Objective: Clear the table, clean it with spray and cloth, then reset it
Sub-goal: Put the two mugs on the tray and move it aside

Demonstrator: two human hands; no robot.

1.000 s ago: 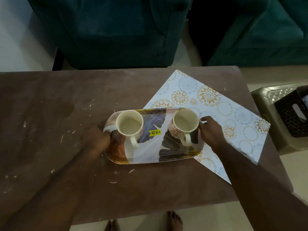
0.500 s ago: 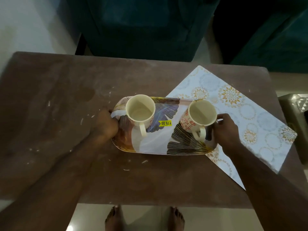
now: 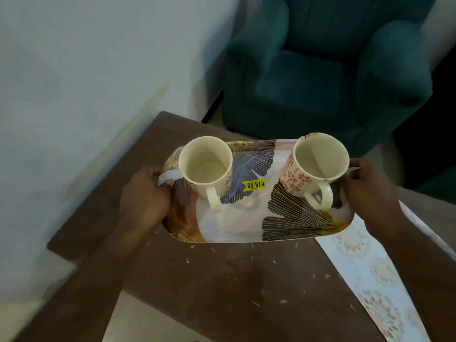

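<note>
Only two hands and two forearms of the person are in view. The left hand [image 3: 144, 196] is bare, its knuckles rounded and plain. The left forearm [image 3: 93, 267] is uncovered right down to the bottom edge. The right hand [image 3: 370, 191] and right forearm [image 3: 424, 267] are equally bare, out to the right edge. Dim light and motion blur soften any finer detail.

Leaf-print tray [image 3: 234, 225] above crumb-strewn brown table [image 3: 222, 280]; empty cream mugs upright on it: left mug [image 3: 206, 166], right mug [image 3: 296, 178].
</note>
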